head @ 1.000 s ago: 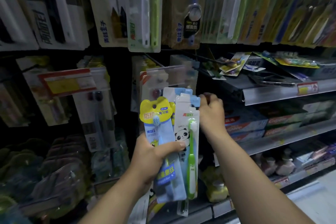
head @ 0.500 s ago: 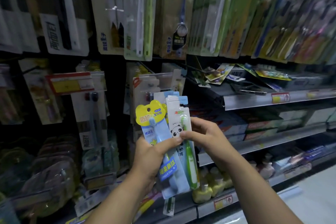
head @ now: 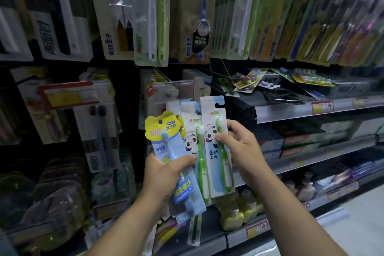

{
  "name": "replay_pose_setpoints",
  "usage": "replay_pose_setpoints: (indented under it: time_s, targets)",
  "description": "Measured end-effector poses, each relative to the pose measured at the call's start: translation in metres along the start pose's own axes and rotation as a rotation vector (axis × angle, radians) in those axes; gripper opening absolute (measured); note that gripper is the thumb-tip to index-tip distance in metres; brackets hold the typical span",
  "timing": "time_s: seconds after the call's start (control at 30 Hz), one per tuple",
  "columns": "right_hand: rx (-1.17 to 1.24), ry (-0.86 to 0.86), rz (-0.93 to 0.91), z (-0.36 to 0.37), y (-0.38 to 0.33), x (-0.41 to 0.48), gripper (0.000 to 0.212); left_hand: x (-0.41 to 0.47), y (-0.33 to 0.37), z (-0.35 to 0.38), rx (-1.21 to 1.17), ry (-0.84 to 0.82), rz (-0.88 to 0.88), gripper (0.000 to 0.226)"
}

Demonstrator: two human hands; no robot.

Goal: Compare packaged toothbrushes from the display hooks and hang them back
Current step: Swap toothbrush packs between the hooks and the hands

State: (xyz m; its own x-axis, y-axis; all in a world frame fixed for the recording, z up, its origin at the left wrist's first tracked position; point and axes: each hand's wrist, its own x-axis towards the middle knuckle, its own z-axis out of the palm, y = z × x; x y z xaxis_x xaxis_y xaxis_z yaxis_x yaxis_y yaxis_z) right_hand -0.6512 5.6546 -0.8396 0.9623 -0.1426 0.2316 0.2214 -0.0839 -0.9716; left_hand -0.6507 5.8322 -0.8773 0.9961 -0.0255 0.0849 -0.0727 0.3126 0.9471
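Observation:
My left hand (head: 164,176) grips a blue toothbrush pack with a yellow bear-shaped top (head: 166,145), and behind it a panda pack with a green brush (head: 194,141). My right hand (head: 241,147) pinches a second panda pack with a green brush (head: 216,151), held upright just to the right of the others, thumb on the panda print. All packs are held in front of the display hooks (head: 164,87) with white packs hanging on them.
Long toothbrush packs (head: 149,16) hang in a row above. A shelf (head: 291,110) at right holds loose packs and a phone-like object; toothpaste boxes (head: 301,141) lie below. Yellow bottles (head: 234,214) stand under my hands. Bagged goods (head: 52,193) at left.
My right hand came down from the hook area and took hold of a panda pack, drawing it to the right, apart from the packs in my left hand. The view tilted slightly.

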Motion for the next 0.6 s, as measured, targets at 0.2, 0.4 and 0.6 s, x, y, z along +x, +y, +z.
replay_pose_setpoints:
  time_s: [0.2,0.4,0.6]
  targets:
    - [0.009,-0.025,-0.003,-0.002,0.000,-0.003,0.019,0.000,0.001,-0.006,0.029,0.052,-0.009,0.022]
    - [0.018,0.078,-0.051,0.003,0.001,-0.003,0.015,0.000,0.004,-0.010,0.037,0.086,-0.027,0.021]
    - [-0.035,0.289,-0.133,0.001,0.005,0.010,0.023,-0.003,0.005,-0.011,0.043,0.038,-0.018,0.025]
